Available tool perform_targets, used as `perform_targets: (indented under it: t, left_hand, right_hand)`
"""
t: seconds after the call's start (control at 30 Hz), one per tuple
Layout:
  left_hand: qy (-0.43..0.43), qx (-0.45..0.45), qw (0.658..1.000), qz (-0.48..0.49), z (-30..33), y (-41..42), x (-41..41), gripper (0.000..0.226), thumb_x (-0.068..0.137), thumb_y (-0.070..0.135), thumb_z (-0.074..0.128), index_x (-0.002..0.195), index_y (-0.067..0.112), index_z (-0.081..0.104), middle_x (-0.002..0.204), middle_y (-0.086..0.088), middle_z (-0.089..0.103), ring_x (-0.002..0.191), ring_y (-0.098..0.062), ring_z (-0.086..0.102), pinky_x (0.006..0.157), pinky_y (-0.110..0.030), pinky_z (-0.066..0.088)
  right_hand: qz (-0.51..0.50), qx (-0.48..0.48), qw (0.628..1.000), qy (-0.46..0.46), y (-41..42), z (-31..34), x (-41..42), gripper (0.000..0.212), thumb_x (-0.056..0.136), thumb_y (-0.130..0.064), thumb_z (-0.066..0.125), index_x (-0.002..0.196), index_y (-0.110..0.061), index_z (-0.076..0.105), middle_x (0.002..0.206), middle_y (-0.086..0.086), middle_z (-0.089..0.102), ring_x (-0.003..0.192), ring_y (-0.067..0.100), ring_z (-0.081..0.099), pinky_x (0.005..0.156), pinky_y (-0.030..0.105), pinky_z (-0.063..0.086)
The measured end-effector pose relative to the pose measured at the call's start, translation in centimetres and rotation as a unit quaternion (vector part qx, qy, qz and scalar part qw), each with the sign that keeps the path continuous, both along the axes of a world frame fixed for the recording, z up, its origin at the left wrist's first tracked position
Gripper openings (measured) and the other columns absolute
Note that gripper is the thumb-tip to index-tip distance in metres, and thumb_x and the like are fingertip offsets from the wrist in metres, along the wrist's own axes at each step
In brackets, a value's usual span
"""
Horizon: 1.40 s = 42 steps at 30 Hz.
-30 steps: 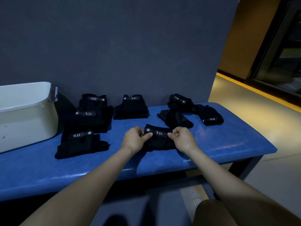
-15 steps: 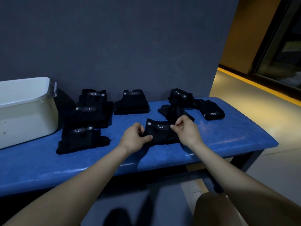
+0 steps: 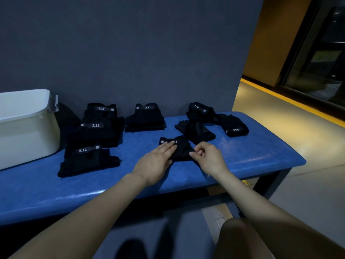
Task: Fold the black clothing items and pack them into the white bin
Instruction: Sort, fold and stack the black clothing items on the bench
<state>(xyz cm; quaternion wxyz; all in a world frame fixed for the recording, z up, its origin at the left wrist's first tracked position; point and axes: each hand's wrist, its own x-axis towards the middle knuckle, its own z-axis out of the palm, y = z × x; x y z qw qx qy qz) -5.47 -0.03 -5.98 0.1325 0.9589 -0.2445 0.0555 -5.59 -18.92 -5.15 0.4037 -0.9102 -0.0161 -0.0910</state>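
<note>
Since a second ago, the left hand (image 3: pixel 155 161) has flattened, straight fingers pressing the black garment (image 3: pixel 180 148) lying mid-bench; the right hand (image 3: pixel 207 156) pinches its right edge. Far left stands the white bin (image 3: pixel 28 128).

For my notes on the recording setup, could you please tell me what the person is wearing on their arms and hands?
Nothing shows on either one. The left hand and the right hand are bare, with no gloves, rings, watch or wristband in view. Both forearms are bare too, without sleeves, as far back as the bottom edge of the picture. No cables, straps or markings appear on them.
</note>
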Motion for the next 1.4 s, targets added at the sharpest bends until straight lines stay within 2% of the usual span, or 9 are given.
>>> perform_targets:
  t: [0.2, 0.33, 0.43, 0.53, 0.63, 0.73, 0.87, 1.0, 1.4]
  left_hand:
    - [0.006, 0.056, 0.998, 0.003, -0.1, 0.2, 0.3, 0.051, 0.102, 0.031, 0.028, 0.15, 0.024, 0.011, 0.158, 0.01, 0.004, 0.146, -0.01, 0.008, 0.115, -0.025, 0.021]
    - [0.027, 0.057, 0.998, 0.011, -0.2, 0.2, 0.3, 0.052, 0.102, 0.031, 0.027, 0.15, 0.024, 0.01, 0.159, 0.01, 0.003, 0.146, -0.011, 0.008, 0.117, -0.027, 0.021]
    - [0.038, 0.065, 0.997, 0.007, 0.0, 0.1, 0.4, 0.052, 0.102, 0.03, 0.029, 0.15, 0.022, 0.01, 0.159, 0.008, 0.003, 0.146, -0.013, 0.007, 0.118, -0.026, 0.016]
    - [0.04, 0.065, 0.997, 0.001, 0.3, 0.0, 0.4, 0.053, 0.102, 0.029, 0.03, 0.15, 0.022, 0.011, 0.159, 0.006, 0.003, 0.146, -0.014, 0.007, 0.118, -0.027, 0.016]
    - [0.046, 0.068, 0.997, -0.003, 0.4, 0.1, 0.4, 0.053, 0.102, 0.03, 0.029, 0.151, 0.022, 0.01, 0.159, 0.006, 0.001, 0.146, -0.013, 0.005, 0.117, -0.026, 0.014]
    - [0.068, 0.068, 0.995, -0.001, 0.4, 0.3, 0.4, 0.053, 0.101, 0.034, 0.03, 0.15, 0.024, 0.013, 0.159, 0.008, 0.0, 0.146, -0.012, 0.005, 0.118, -0.028, 0.015]
    - [0.126, -0.03, 0.992, 0.005, 1.1, 0.5, 0.7, 0.046, 0.101, 0.033, 0.032, 0.146, 0.023, 0.031, 0.157, 0.009, 0.013, 0.145, -0.014, 0.016, 0.117, -0.029, 0.018]
    - [0.104, -0.049, 0.993, 0.007, 2.1, 0.8, 0.9, 0.039, 0.1, 0.017, 0.037, 0.138, 0.019, 0.046, 0.154, 0.005, 0.027, 0.14, -0.017, 0.029, 0.114, -0.03, 0.026]
    - [0.058, -0.003, 0.992, 0.115, 3.0, 5.1, 3.4, 0.045, 0.092, 0.003, 0.042, 0.133, 0.021, 0.049, 0.142, 0.003, 0.042, 0.123, -0.023, 0.047, 0.098, -0.038, 0.043]
  right_hand:
    - [-0.014, -0.007, 0.997, 0.072, 0.1, 0.2, 0.1, 0.025, 0.091, -0.013, 0.056, 0.069, -0.013, 0.043, 0.065, -0.002, 0.046, 0.062, 0.009, 0.045, 0.055, 0.02, 0.037]
    - [-0.014, -0.046, 0.994, 0.1, 0.4, 0.6, 0.3, 0.025, 0.088, -0.009, 0.054, 0.067, -0.013, 0.042, 0.072, 0.001, 0.052, 0.078, 0.022, 0.054, 0.069, 0.03, 0.043]
    - [-0.001, -0.094, 0.996, -0.008, 0.5, 1.2, 0.0, 0.007, 0.086, -0.007, 0.056, 0.082, -0.013, 0.054, 0.087, -0.002, 0.051, 0.094, 0.021, 0.052, 0.072, 0.025, 0.038]
    - [0.097, -0.165, 0.974, -0.122, 1.4, 1.9, -0.2, 0.029, 0.089, -0.005, 0.054, 0.116, -0.011, 0.06, 0.116, -0.003, 0.053, 0.112, 0.015, 0.043, 0.087, 0.013, 0.03]
    - [0.164, -0.24, 0.954, -0.073, 2.1, 1.4, 0.3, 0.039, 0.094, -0.009, 0.049, 0.132, -0.013, 0.052, 0.137, -0.001, 0.048, 0.125, 0.018, 0.04, 0.103, 0.024, 0.032]
    - [0.126, -0.239, 0.963, -0.001, 1.4, 0.8, 0.6, 0.04, 0.096, -0.014, 0.048, 0.136, -0.012, 0.048, 0.145, 0.0, 0.042, 0.131, 0.019, 0.04, 0.106, 0.029, 0.034]
    - [0.122, -0.225, 0.966, 0.038, 0.7, 1.3, 0.7, 0.045, 0.094, -0.018, 0.054, 0.138, -0.012, 0.045, 0.147, 0.002, 0.042, 0.133, 0.02, 0.04, 0.109, 0.028, 0.031]
    - [0.128, -0.234, 0.963, 0.045, 0.6, 1.7, 1.0, 0.051, 0.092, -0.018, 0.058, 0.14, -0.013, 0.043, 0.146, 0.0, 0.04, 0.132, 0.02, 0.039, 0.108, 0.027, 0.031]
    - [0.177, -0.229, 0.957, 0.034, 6.8, 1.8, 5.6, 0.051, 0.09, -0.012, 0.06, 0.139, -0.01, 0.044, 0.141, 0.006, 0.045, 0.129, 0.023, 0.043, 0.108, 0.028, 0.033]
